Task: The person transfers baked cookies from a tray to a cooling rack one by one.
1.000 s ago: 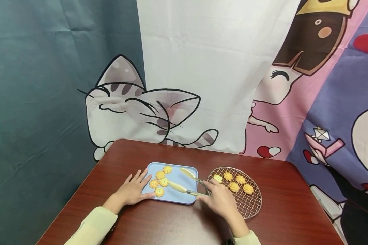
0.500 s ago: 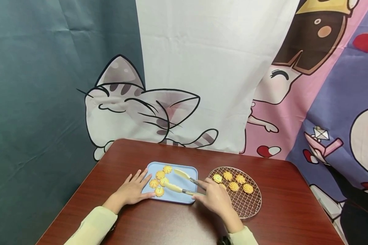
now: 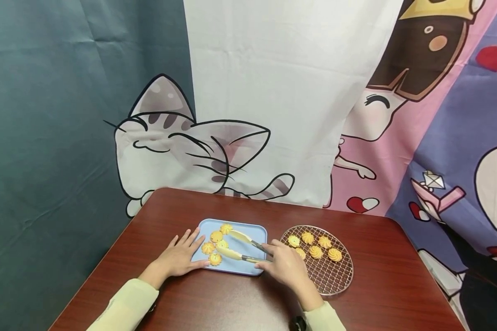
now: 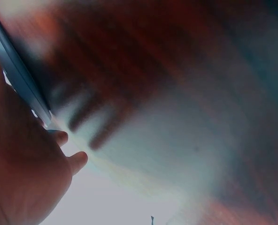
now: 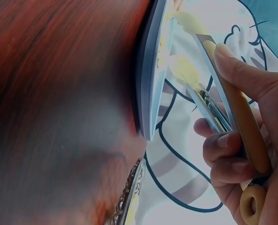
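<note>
In the head view a light blue tray lies on the table. Several yellow piped cookies are gathered in its left half. My left hand rests at the tray's left edge with its fingers spread; the left wrist view shows only part of that hand. My right hand grips a pair of tongs with pale yellow tips. The tongs are spread over the tray, and their tips reach either side of a cookie. From the right wrist view, fingers and thumb wrap the tongs' handles.
Right of the tray stands a round wire rack holding several more cookies. The tray and the rack share a reddish-brown table. Cartoon-printed cloth hangs behind it.
My right hand has moved left with the tongs, from the tray's right part to the cookies on the left. The left hand has stayed put.
</note>
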Tool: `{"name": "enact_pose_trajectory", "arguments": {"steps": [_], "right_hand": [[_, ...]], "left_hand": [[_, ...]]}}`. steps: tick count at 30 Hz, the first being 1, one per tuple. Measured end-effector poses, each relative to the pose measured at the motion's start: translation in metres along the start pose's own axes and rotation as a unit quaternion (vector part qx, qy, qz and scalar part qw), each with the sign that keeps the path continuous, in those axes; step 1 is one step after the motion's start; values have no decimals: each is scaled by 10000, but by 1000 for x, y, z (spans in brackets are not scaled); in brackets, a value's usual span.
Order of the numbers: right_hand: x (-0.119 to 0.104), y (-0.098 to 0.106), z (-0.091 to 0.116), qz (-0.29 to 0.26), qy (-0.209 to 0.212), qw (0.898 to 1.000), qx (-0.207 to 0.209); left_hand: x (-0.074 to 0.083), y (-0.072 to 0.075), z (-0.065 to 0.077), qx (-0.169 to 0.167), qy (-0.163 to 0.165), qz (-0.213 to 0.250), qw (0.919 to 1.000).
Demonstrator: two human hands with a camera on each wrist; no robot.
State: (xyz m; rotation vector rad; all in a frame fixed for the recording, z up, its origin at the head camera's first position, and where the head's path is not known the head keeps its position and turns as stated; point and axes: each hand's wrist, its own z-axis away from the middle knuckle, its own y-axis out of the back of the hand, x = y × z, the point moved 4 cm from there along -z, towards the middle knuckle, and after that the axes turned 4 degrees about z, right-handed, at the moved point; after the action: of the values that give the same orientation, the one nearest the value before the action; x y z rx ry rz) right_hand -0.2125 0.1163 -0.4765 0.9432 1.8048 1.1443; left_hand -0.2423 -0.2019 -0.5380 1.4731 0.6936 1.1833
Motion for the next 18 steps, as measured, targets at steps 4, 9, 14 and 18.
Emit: {"name": "enact_pose_trajectory", "arguments": {"steps": [4, 9, 14, 18], "right_hand": [[-2, -2, -1, -58, 52, 10000, -54], [-3, -4, -3, -159, 71, 9998, -126], [-5, -5, -5, -62, 214, 9997, -120], [-6, -6, -7, 1, 232, 9997, -89]], "left_hand": [[0, 0, 0, 19, 6, 1, 10000], [1, 0, 1, 37, -43, 50, 10000], [0, -2, 0, 54, -61, 56, 10000], [-2, -4, -1, 105, -77, 86, 9999]]}}
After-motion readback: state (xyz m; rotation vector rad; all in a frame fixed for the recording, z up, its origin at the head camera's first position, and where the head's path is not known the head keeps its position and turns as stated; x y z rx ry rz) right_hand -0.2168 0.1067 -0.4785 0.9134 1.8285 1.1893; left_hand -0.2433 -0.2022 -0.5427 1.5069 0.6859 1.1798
